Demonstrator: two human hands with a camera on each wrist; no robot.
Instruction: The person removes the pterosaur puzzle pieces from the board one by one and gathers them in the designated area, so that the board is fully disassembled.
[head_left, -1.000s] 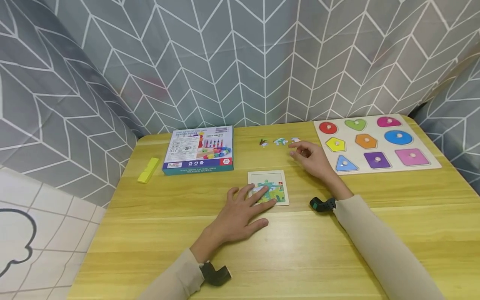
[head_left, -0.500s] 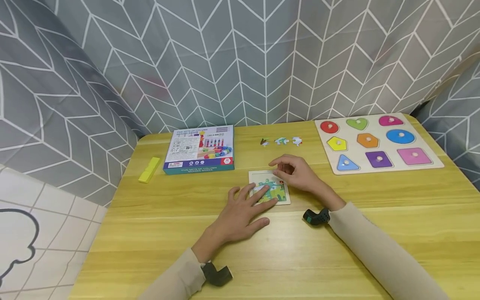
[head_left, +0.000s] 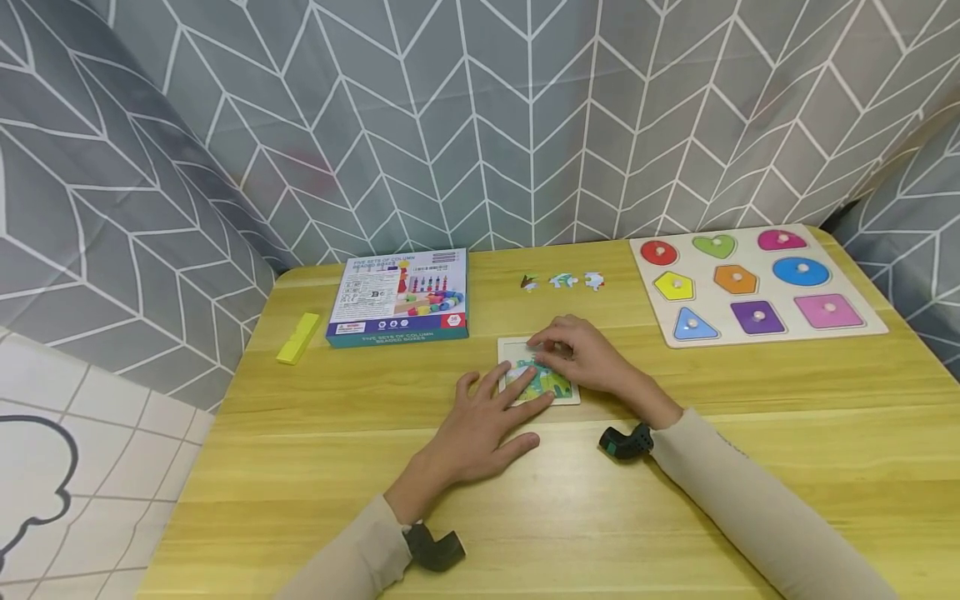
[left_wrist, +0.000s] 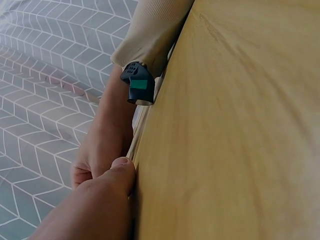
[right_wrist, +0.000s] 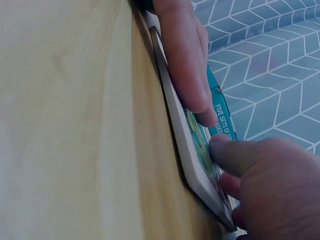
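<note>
A small framed jigsaw puzzle point(head_left: 558, 385) with a green and blue picture lies flat on the wooden table. Over its lower left rests my left hand point(head_left: 474, 433), fingers spread and straight. My right hand point(head_left: 581, 357) is above the puzzle's upper right, fingers bent and thumb tip low. In the right wrist view its thumb point(right_wrist: 232, 155) is close against the picture; whether a piece is pinched there is hidden. Three loose puzzle pieces lie in a row behind the puzzle: a dark green one point(head_left: 529, 282), a blue-green one point(head_left: 562, 281) and a whitish one point(head_left: 594, 281).
A flat toy box point(head_left: 401, 300) stands back left, with a yellow stick point(head_left: 298, 337) beside it. At the back right lies a shape board point(head_left: 757, 287) with knobbed coloured shapes. A grey curtain point(head_left: 487, 125) hangs behind the table point(head_left: 337, 450).
My right hand has moved left and toward me, from beside the loose pieces to over the puzzle. My left hand has stayed put on the puzzle. Three loose pieces remain behind it throughout.
</note>
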